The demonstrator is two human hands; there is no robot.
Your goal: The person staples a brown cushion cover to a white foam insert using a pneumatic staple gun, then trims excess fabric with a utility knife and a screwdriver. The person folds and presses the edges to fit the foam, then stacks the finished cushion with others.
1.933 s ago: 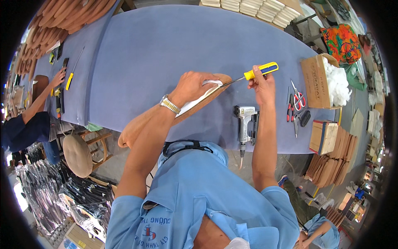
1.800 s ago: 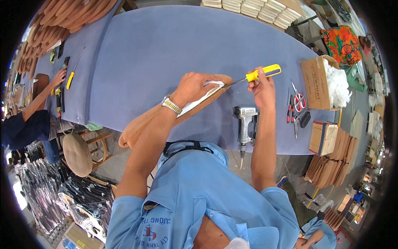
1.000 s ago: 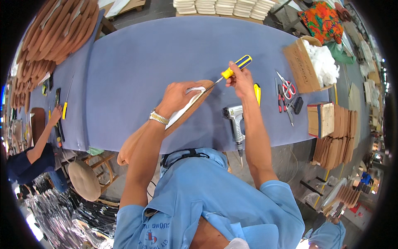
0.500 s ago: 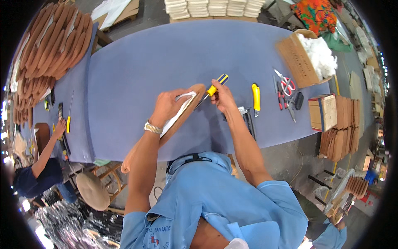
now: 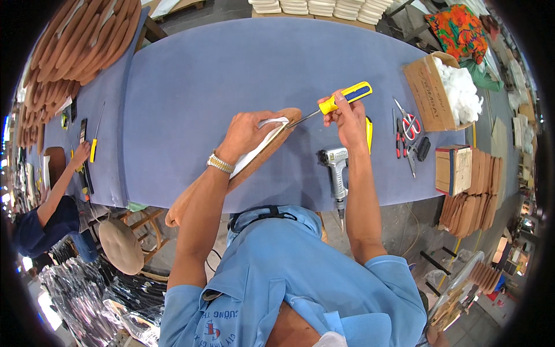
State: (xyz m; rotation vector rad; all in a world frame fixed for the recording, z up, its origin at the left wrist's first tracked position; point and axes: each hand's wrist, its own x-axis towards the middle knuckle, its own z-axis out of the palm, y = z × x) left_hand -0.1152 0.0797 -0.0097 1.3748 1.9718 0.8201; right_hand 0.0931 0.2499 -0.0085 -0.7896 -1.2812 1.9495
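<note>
A long, narrow brown fabric-covered pad (image 5: 263, 157) lies slantwise over the table, with white material (image 5: 250, 155) showing along its open side. My left hand (image 5: 238, 139) is closed on the pad near its upper end, fingers at the white part. In my right hand (image 5: 348, 122) is a screwdriver (image 5: 357, 96) with a yellow and blue handle. Its shaft points down-left, and the tip meets the seam near the pad's far end. Beside my right forearm rests a grey air staple gun (image 5: 334, 168). A yellow utility knife (image 5: 369, 132) is partly hidden behind that hand.
Scissors (image 5: 411, 126), pliers (image 5: 400, 139) and a cardboard box (image 5: 428, 95) of white stuffing sit at the right of the blue table (image 5: 231, 63). Brown pads (image 5: 87, 40) are piled at the far left. A co-worker's hand (image 5: 82, 151) is among tools on the left.
My right hand and the screwdriver have moved right, with the shaft now lying flatter and its tip at the pad's far end. The staple gun shows more fully.
</note>
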